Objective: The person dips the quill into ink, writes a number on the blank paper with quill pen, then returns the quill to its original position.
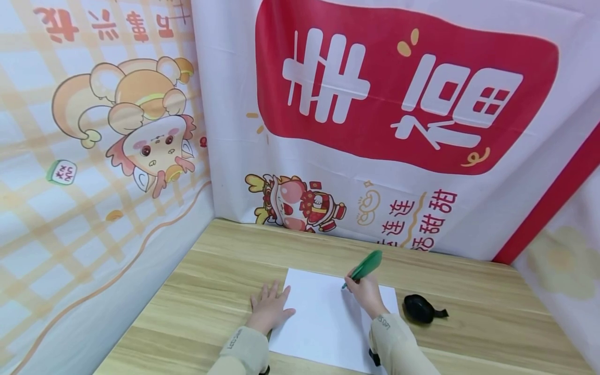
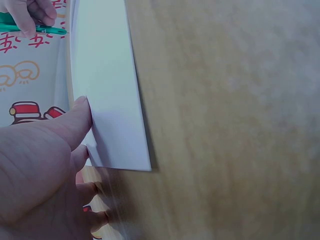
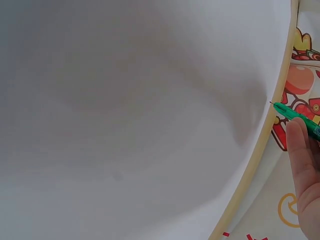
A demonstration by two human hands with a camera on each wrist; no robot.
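The pen (image 1: pixel 367 265) is over the upper part of the paper (image 1: pixel 323 323), right of the paper's middle line. I judge it light and stiff, probably smooth plastic, so a little slick but easy to manage with small finger movements. Its wide, leaf-like top looks thinner and perhaps bendable, and I would not hold it there; the better place is the narrow barrel, close above the point, where it should tip and turn most readily.

My right hand (image 1: pixel 367 294) has it there: thumb and fingers are closed in a pinch round the barrel, with the green top rising beyond them. The point aims down at the paper, but I cannot tell whether it touches.

The paper itself I take to be thin, light and floppy, quick to slide or crease, so it is best pressed flat near an edge rather than gripped. My left hand (image 1: pixel 269 310) is spread at the paper's left edge, fingers apart and fairly straight, grasping nothing; the thumb reaches over the paper, and other fingers lie on the table (image 1: pixel 211 291) just outside it. A black thing (image 1: pixel 419 309) sits just right of the paper.
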